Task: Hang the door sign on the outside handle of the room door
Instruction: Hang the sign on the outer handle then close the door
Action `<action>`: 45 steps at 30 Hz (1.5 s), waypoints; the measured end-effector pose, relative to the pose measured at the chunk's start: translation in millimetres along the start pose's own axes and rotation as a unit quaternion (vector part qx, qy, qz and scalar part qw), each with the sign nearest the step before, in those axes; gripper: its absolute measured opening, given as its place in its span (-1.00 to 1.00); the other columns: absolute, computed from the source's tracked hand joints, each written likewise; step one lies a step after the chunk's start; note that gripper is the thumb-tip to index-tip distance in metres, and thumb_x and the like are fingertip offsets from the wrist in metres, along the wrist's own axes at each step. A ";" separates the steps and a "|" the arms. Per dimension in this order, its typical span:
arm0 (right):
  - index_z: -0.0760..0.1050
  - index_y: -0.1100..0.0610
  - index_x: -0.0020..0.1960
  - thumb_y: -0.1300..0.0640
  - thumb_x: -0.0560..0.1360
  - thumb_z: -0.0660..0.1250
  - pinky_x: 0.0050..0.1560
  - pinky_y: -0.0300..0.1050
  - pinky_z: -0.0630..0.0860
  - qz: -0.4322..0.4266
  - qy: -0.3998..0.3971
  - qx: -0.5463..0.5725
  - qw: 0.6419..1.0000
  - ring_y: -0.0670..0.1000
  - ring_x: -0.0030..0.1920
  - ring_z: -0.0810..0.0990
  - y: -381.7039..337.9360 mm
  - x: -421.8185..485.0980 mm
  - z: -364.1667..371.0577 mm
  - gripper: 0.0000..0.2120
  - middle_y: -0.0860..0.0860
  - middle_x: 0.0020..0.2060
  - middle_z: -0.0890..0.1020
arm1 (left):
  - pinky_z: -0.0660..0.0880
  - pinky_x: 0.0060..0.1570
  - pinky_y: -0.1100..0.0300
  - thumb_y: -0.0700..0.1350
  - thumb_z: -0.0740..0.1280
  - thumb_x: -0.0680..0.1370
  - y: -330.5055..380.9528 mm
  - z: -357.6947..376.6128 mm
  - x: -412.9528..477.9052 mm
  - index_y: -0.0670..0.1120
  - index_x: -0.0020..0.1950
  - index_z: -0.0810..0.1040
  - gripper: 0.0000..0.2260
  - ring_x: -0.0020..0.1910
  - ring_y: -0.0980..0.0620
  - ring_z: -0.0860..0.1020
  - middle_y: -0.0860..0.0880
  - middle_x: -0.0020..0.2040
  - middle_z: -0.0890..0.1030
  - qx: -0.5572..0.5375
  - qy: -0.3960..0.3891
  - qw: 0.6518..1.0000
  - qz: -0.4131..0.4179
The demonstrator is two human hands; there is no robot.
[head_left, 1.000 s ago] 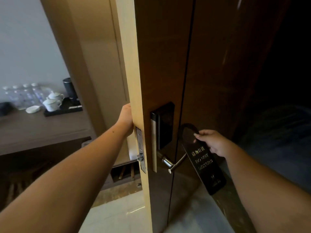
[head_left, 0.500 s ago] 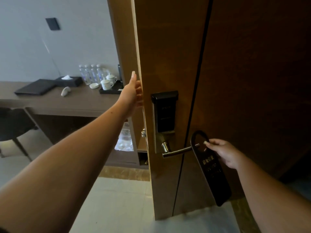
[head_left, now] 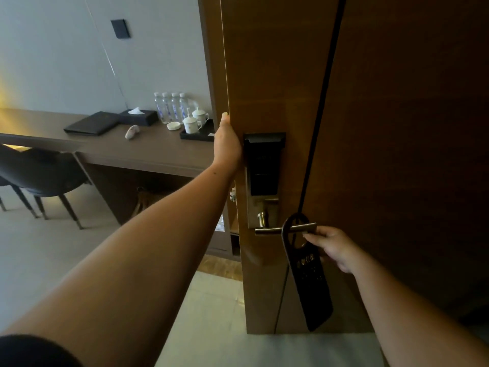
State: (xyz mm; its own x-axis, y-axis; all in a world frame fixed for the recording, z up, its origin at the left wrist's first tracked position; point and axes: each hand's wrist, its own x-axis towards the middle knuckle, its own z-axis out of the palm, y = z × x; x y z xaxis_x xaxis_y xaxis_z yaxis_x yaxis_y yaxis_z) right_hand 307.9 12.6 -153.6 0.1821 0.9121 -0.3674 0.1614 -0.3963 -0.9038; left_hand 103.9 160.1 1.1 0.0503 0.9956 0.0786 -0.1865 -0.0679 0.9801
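The brown room door (head_left: 383, 128) stands ajar, its outer face toward me. A black card lock (head_left: 263, 165) sits above a silver lever handle (head_left: 284, 229). The black door sign (head_left: 309, 276) with gold lettering has its loop around the lever's free end and hangs down at a slant. My right hand (head_left: 334, 247) pinches the sign just below the loop. My left hand (head_left: 227, 140) grips the door's edge above the lock, thumb up, fingers hidden behind the edge.
Through the gap, a long brown desk (head_left: 111, 152) carries a black folder (head_left: 91, 123), a tissue box (head_left: 139, 116), several water bottles (head_left: 170, 105) and a tray with white cups (head_left: 197, 129). A dark chair (head_left: 42, 176) stands at the left. Pale floor tiles (head_left: 211, 313) lie below.
The sign's loop has slid over the end of the lever handle. My left hand has closed on the door edge, and the door has swung to show more of the room.
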 end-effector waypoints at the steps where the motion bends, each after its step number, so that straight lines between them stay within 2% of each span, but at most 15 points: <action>1: 0.59 0.00 -0.08 0.08 0.45 0.38 0.09 0.12 0.43 -0.007 -0.019 -0.018 1.000 0.06 0.01 0.59 -1.8 4.4 6.9 -0.94 0.05 -0.06 0.68 | 0.47 0.17 -0.22 0.16 -0.01 0.55 -0.2 0.3 0.7 -0.07 0.04 0.54 -0.56 0.03 -0.16 0.61 -0.17 0.01 0.66 0.013 0.010 1.000 0.009; 4: 0.62 0.04 -0.09 0.06 0.37 0.46 0.10 0.04 0.33 -0.022 -0.046 -0.036 0.998 0.00 0.02 0.58 -1.8 13.3 22.4 -0.87 0.02 -0.11 0.71 | 0.50 0.13 -0.18 0.07 -0.03 0.56 -1.7 1.1 1.4 -0.13 -0.02 0.50 -0.60 0.01 -0.21 0.59 -0.25 0.00 0.63 0.029 0.033 0.998 0.034; 8: 0.68 0.04 -0.21 -0.06 0.21 0.52 -0.12 -0.17 0.47 0.007 -0.070 -0.002 0.998 -0.01 -0.08 0.68 7.7 17.2 33.2 -0.77 -0.01 -0.16 0.74 | 0.47 -0.31 0.29 -0.01 -0.04 0.62 -6.1 0.6 -0.5 -0.06 -0.24 0.42 -0.65 -0.44 0.25 0.50 0.10 -0.42 0.55 0.022 0.066 0.996 0.062; 12: 0.67 0.13 -0.12 -0.07 0.14 0.55 -0.01 -0.08 0.55 0.033 -0.108 0.020 0.993 0.04 -0.08 0.70 14.9 26.4 54.5 -0.60 0.04 -0.14 0.74 | 0.37 -0.29 0.21 -0.01 -0.04 0.63 -8.4 3.2 -6.3 -0.06 -0.25 0.35 -0.67 -0.43 0.18 0.40 0.03 -0.38 0.43 0.017 0.064 0.995 0.074; 15: 0.62 0.16 -0.06 0.00 0.20 0.52 -0.15 -0.14 0.60 0.021 -0.125 0.040 0.991 -0.01 -0.14 0.71 16.9 27.3 70.9 -0.62 0.03 -0.19 0.75 | 0.38 -0.29 0.22 0.00 -0.05 0.63 -9.5 2.6 -7.1 -0.05 -0.25 0.36 -0.66 -0.44 0.20 0.41 0.03 -0.37 0.43 0.020 0.065 0.995 0.079; 18: 0.59 0.13 -0.08 0.01 0.35 0.47 -0.22 -0.20 0.53 -0.009 -0.070 0.020 0.997 -0.03 -0.21 0.70 17.3 25.9 75.9 -0.76 -0.02 -0.25 0.74 | 0.40 -0.26 0.24 0.01 -0.06 0.64 -10.6 2.2 -6.7 -0.05 -0.23 0.38 -0.64 -0.35 0.15 0.44 0.00 -0.32 0.47 0.025 0.058 0.995 0.082; 21: 0.56 0.10 -0.14 0.11 0.45 0.39 -0.28 -0.27 0.48 -0.071 -0.003 -0.030 0.997 -0.01 -0.20 0.63 11.6 29.8 67.3 -0.94 0.03 -0.21 0.68 | 0.37 -0.29 0.22 -0.02 -0.05 0.64 -9.8 3.0 -6.3 -0.04 -0.29 0.35 -0.64 -0.48 0.24 0.40 0.05 -0.39 0.44 0.032 0.066 0.994 0.085; 24: 0.55 0.03 -0.21 0.23 0.44 0.41 -0.38 -0.36 0.46 -0.094 0.047 -0.008 0.994 -0.08 -0.22 0.61 5.5 30.0 59.8 -0.88 -0.01 -0.24 0.64 | 0.34 -0.29 0.20 -0.03 -0.04 0.64 -9.7 2.1 -5.0 -0.03 -0.31 0.36 -0.64 -0.50 0.28 0.41 0.13 -0.45 0.46 0.032 0.063 0.994 0.087; 29: 0.55 -0.02 -0.20 0.09 0.42 0.43 -0.21 -0.09 0.54 -0.073 0.073 -0.024 0.994 0.06 -0.21 0.61 7.3 28.1 58.4 -0.93 0.03 -0.26 0.64 | 0.35 -0.34 0.25 -0.05 -0.04 0.64 -6.8 2.0 -5.9 -0.04 -0.29 0.38 -0.65 -0.51 0.31 0.42 0.09 -0.39 0.47 0.037 0.061 0.994 0.080; 31: 0.56 0.01 -0.17 0.12 0.44 0.41 -0.25 -0.16 0.53 -0.054 0.072 -0.019 0.996 0.04 -0.19 0.63 12.6 24.9 54.7 -0.96 0.03 -0.24 0.65 | 0.37 -0.34 0.26 -0.04 -0.02 0.63 -7.1 1.0 -7.7 -0.03 -0.30 0.38 -0.65 -0.51 0.29 0.42 0.11 -0.43 0.47 0.029 0.058 0.995 0.073; 34: 0.55 0.10 -0.11 0.16 0.45 0.38 -0.29 -0.21 0.52 -0.025 0.102 0.038 0.994 0.00 -0.23 0.64 22.8 16.1 40.6 -0.96 0.07 -0.21 0.65 | 0.49 -0.12 0.11 0.00 0.02 0.61 -6.2 -3.1 -11.2 -0.04 -0.20 0.49 -0.67 -0.29 0.20 0.57 0.02 -0.28 0.60 0.015 0.032 0.998 0.049; 36: 0.55 0.13 -0.06 0.21 0.49 0.32 -0.30 -0.19 0.54 -0.006 0.150 0.074 0.986 0.00 -0.26 0.62 27.6 7.9 29.7 -0.95 0.09 -0.21 0.63 | 0.52 0.10 -0.09 0.03 0.08 0.60 -5.4 -7.0 -9.3 -0.08 -0.06 0.56 -0.69 -0.04 -0.06 0.62 -0.13 -0.07 0.65 0.004 -0.013 1.000 0.020; 38: 0.54 0.15 0.04 0.22 0.51 0.29 -0.29 -0.15 0.56 0.003 0.212 0.116 0.970 0.00 -0.27 0.60 28.4 0.0 21.7 -0.88 0.09 -0.20 0.62 | 0.50 0.15 -0.21 0.03 0.12 0.60 -7.3 -15.2 -2.0 -0.17 0.04 0.54 -0.68 0.04 -0.20 0.59 -0.23 0.03 0.62 0.018 -0.038 0.999 0.020; 42: 0.56 0.06 0.00 0.02 0.51 0.30 -0.21 -0.11 0.59 -0.005 0.282 0.213 0.935 -0.01 -0.24 0.59 8.7 -20.7 18.5 -0.85 0.05 -0.17 0.60 | 0.58 0.00 -0.08 0.02 0.09 0.63 -9.8 -23.2 14.1 -0.19 0.05 0.51 -0.68 -0.10 -0.08 0.60 -0.24 -0.02 0.60 0.067 -0.088 0.991 0.076; 45: 0.57 0.01 -0.01 -0.05 0.51 0.28 -0.15 -0.05 0.56 -0.038 0.281 0.229 0.931 0.05 -0.10 0.59 -5.6 -35.6 28.4 -0.82 0.04 -0.10 0.60 | 0.56 -0.24 0.14 0.14 0.10 0.56 -10.2 -23.5 12.2 -0.01 -0.06 0.54 -0.69 -0.25 0.04 0.61 -0.01 -0.23 0.64 -0.019 -0.199 0.979 0.046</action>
State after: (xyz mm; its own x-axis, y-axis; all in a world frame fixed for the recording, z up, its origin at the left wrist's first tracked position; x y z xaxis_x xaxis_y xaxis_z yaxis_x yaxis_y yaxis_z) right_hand 273.0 -14.8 -141.7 0.6864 0.6856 -0.2425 -0.2132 -0.1291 -0.9685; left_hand 83.4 174.4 -12.3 0.4088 0.8807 0.2393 -0.2449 -0.1467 0.9584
